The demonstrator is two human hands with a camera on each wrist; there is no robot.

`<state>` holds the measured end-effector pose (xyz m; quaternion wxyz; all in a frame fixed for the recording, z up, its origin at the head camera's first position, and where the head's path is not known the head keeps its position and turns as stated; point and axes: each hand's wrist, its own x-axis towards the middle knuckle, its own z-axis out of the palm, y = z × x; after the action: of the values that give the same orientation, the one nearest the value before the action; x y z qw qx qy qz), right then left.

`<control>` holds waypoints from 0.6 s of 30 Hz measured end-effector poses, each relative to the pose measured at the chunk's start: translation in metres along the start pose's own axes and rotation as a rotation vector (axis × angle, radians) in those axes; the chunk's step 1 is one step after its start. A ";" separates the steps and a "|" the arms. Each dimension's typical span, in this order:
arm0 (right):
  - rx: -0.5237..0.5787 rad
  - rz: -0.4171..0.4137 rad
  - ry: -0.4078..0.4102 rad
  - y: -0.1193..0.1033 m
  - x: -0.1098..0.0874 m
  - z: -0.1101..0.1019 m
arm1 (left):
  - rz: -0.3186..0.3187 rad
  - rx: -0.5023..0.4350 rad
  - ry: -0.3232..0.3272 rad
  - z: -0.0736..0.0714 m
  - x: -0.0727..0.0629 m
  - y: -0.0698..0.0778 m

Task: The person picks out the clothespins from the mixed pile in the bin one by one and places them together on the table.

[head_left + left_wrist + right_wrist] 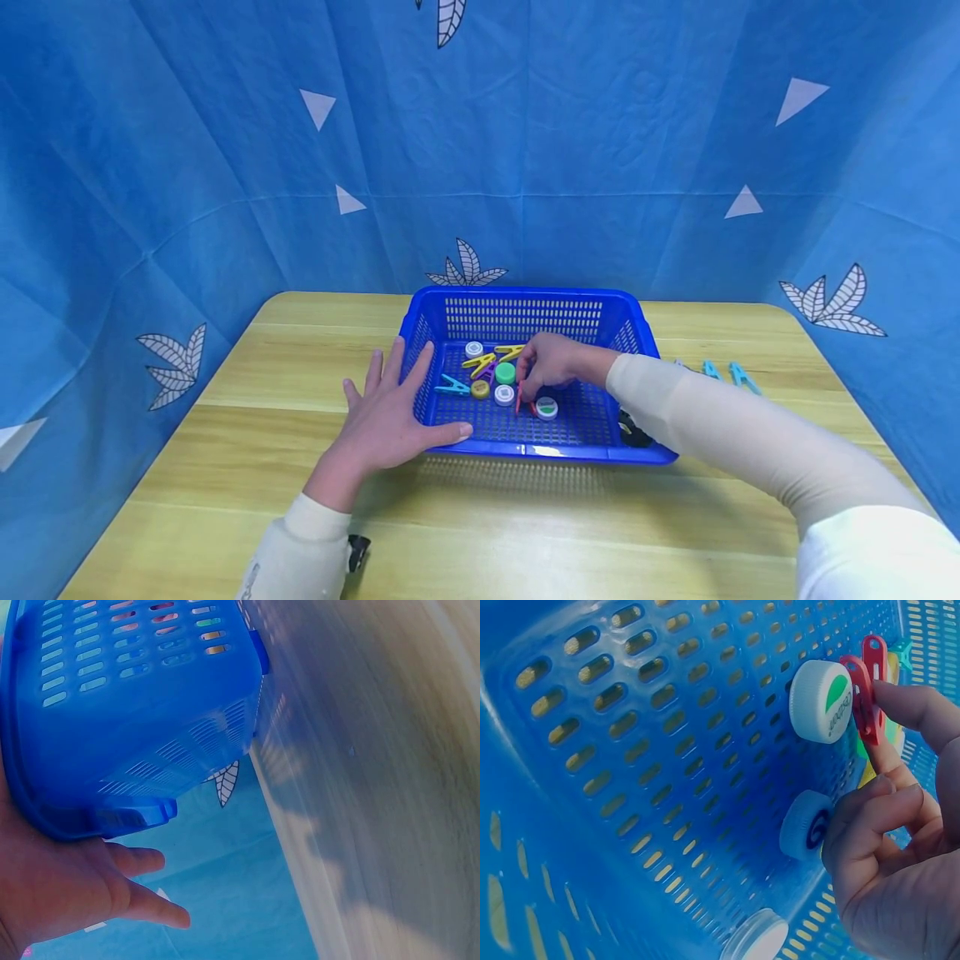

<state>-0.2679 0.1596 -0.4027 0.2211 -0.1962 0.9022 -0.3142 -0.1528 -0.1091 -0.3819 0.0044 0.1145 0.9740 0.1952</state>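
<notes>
A blue plastic basket [540, 452] stands on the table with bottle caps and clothespins in it. My right hand [552, 362] reaches inside it and pinches a red clothespin [868, 694] between thumb and forefinger. Right beside that clothespin is a white cap with a green mark [821, 701]. My left hand [386, 421] lies with spread, straight fingers over the basket's left front corner; in the left wrist view its fingers extend past the rim. Nearby in the basket are a light-blue clothespin [453, 386], a gold cap [480, 389] and a green cap [506, 372].
Yellow clothespins [478, 364] and a purple one [487, 372] lie among the caps. Light-blue clothespins [742, 378] rest on the table [247, 467] right of the basket, partly behind the right sleeve. A blue curtain [585, 150] hangs around the table.
</notes>
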 end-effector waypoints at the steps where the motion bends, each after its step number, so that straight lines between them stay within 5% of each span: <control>1: 0.014 0.007 -0.003 0.000 0.000 0.000 | -0.001 0.000 0.000 0.000 0.000 0.000; 18: 0.122 0.044 0.009 0.000 0.002 -0.011 | 0.000 0.010 -0.004 0.000 0.001 0.000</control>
<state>-0.2754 0.1644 -0.3953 0.2355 -0.1610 0.8864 -0.3645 -0.1533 -0.1089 -0.3814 0.0056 0.1150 0.9750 0.1903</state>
